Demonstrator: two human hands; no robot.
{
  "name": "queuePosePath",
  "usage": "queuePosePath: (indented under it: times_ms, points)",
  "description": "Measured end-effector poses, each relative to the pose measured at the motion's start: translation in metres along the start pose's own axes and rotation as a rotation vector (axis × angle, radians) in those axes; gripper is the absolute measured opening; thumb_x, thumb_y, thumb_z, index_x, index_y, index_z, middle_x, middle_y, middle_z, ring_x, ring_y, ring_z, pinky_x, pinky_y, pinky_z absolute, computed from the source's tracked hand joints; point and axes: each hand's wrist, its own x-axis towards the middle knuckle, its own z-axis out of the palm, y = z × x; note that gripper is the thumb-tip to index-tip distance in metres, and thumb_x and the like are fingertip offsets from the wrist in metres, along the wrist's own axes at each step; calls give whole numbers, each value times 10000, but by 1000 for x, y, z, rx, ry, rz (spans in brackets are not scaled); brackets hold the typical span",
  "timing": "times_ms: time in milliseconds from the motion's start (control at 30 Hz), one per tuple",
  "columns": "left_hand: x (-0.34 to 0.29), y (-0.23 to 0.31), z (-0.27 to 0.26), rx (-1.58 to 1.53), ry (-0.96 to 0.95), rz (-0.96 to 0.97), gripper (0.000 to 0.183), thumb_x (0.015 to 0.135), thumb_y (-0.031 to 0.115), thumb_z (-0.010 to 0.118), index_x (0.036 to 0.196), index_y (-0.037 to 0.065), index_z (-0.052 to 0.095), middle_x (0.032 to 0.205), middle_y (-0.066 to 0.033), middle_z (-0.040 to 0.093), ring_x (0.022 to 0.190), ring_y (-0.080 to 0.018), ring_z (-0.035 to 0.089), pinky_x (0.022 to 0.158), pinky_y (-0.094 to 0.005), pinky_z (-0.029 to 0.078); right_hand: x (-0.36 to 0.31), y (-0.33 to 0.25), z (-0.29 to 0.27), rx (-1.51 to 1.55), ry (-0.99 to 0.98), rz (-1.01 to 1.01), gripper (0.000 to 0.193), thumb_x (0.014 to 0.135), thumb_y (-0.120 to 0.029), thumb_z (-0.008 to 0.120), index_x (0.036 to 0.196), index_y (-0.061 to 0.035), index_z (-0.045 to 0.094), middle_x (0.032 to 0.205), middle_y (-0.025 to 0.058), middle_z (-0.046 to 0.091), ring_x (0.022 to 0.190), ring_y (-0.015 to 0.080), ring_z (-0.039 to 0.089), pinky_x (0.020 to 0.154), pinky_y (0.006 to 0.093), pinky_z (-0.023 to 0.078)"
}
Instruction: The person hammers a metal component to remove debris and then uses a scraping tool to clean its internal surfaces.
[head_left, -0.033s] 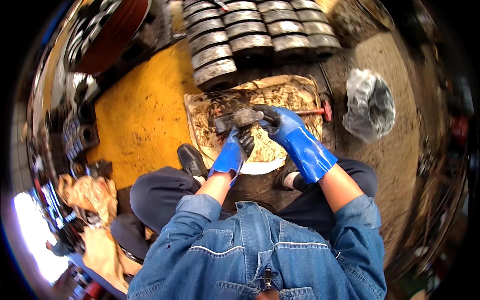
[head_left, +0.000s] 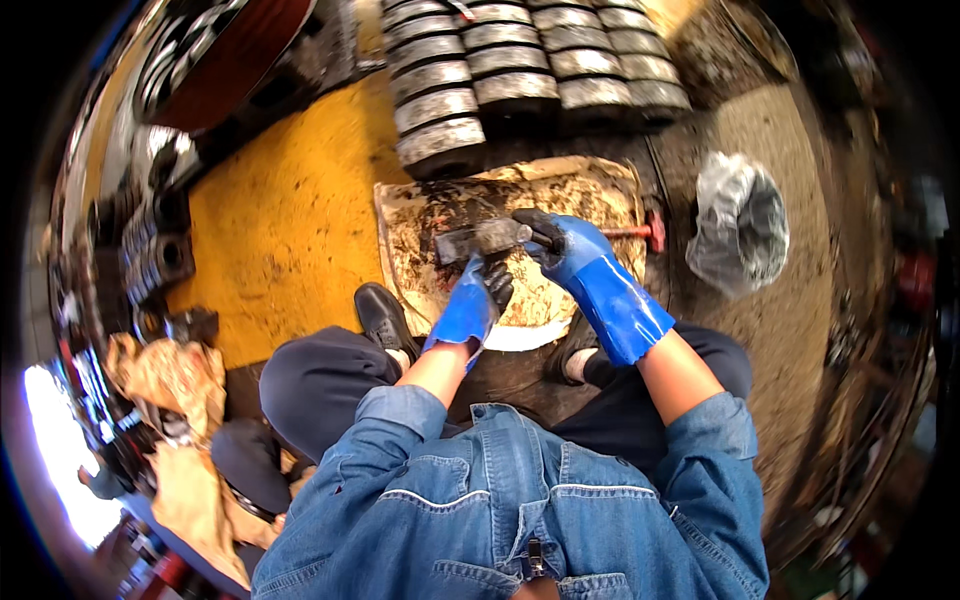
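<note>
Possibly at risk, in the head view, of dropping the metal piece (head_left: 488,239) onto the stained sheet (head_left: 590,188), given grimy, perhaps slick gloves (head_left: 615,312). Pinched over that sheet by the left hand (head_left: 486,287) from below, beside the curled right hand (head_left: 563,247), in a grip too hidden to tell. Dark and flat leftward, greyer and rounder rightward.

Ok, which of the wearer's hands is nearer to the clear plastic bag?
Right. The right hand is left of the clear plastic bag, apart from it; the left hand is farther left and lower in the picture.
</note>
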Motion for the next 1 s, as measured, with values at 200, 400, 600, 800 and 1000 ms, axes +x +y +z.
queuePosePath:
  times_ms: [200,400,600,800,1000]
  points:
    - [17,-25,-6,-208,110,51,245,958,343,611,1084,145,682,935,-41,697,754,-185,658,669,-298,557,91,6,47,-363,-250,-51,383,829,-255,656,1212,-244,654,1021,159,695,953,375,654,806,450,536]
    - [18,-55,-1,-129,103,226,261,911,320,671,1058,104,682,916,-77,692,781,-206,664,674,-322,550,128,49,109,77,-509,258,304,910,-198,590,1176,-59,641,1031,122,706,911,209,651,815,329,524]
    - [8,-45,1,119,257,251,385,839,379,727,1079,82,679,971,-123,701,863,-259,673,749,-366,545,106,29,109,28,-423,352,323,934,-288,624,1117,-25,666,937,106,722,836,176,634,793,328,523]
    - [9,-18,15,715,419,202,515,766,437,784,1100,59,676,1026,-170,709,944,-312,682,823,-409,541,73,6,81,167,-74,667,374,908,-332,694,1137,-37,683,911,25,688,785,141,575,693,330,482]
    - [-21,57,19,1004,245,461,586,731,552,773,1043,62,699,991,-198,709,953,-360,671,834,-413,526,46,5,77,397,185,940,432,894,-417,673,1108,-42,693,924,94,697,733,205,608,667,352,487]
